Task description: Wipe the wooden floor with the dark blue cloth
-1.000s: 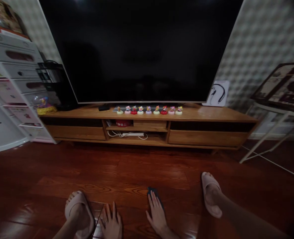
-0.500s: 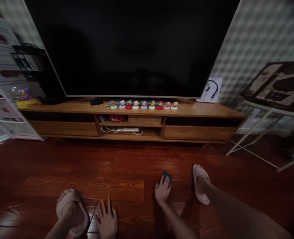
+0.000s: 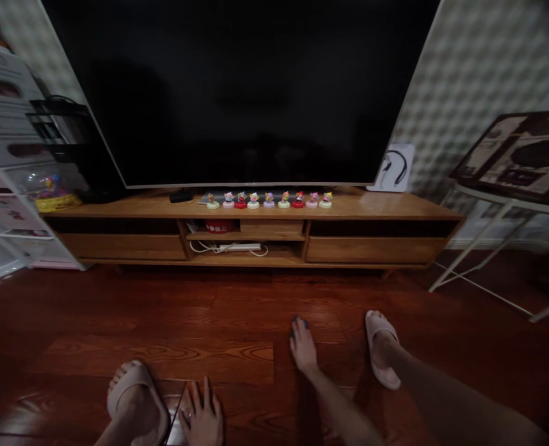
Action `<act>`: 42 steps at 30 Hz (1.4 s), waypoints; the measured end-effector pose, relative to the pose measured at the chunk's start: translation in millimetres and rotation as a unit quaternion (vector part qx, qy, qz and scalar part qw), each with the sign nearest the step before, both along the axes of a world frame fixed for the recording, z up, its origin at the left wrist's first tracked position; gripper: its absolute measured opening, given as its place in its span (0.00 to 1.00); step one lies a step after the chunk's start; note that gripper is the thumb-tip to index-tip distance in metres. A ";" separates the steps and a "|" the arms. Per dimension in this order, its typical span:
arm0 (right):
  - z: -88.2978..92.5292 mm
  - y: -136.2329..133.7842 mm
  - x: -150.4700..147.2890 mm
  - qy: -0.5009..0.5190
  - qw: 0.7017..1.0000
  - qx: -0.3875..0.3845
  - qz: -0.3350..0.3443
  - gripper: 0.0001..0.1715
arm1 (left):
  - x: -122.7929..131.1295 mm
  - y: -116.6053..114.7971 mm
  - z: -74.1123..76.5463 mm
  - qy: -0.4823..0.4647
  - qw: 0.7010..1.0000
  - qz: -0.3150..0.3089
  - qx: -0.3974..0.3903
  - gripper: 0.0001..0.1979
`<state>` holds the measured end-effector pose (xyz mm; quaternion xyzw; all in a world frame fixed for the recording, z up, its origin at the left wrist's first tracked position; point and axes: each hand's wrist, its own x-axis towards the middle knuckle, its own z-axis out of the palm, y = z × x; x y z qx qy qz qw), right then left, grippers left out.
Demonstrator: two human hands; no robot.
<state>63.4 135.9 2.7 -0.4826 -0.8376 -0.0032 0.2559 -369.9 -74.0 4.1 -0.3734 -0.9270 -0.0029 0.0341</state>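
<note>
Red-brown grained floor (image 3: 163, 310); pale beige slippers (image 3: 381, 350); dark cloth (image 3: 299, 322); black screen (image 3: 246, 93) at twelve o'clock; honey-brown cabinet (image 3: 372, 207); grey chequered wall (image 3: 479, 62) at two.

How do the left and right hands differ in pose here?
The right hand is stretched well forward, arm extended; the left hand lies close in, beside the left slipper. The right hand's fingers cover a small dark thing; the left hand rests on bare floor. Both lie palm down, fingers open.

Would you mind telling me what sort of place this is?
Most likely a home living room: a large dark television stands on a low wooden media console lined with small toy figurines, above a polished wood floor.
</note>
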 end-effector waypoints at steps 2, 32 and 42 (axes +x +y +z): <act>2.1 -21.7 -15.4 -0.002 1.000 0.005 -0.006 0.38 | 3.4 0.2 2.2 0.015 0.999 0.030 -0.002 0.28; -37.9 -183.2 -193.8 -0.044 0.989 0.002 0.140 0.29 | 2.2 1.9 7.2 -0.017 0.997 0.063 -0.043 0.24; -33.2 -151.8 -144.9 -0.044 0.969 -0.105 0.220 0.38 | 8.2 -1.0 18.8 -0.033 0.999 0.019 0.017 0.21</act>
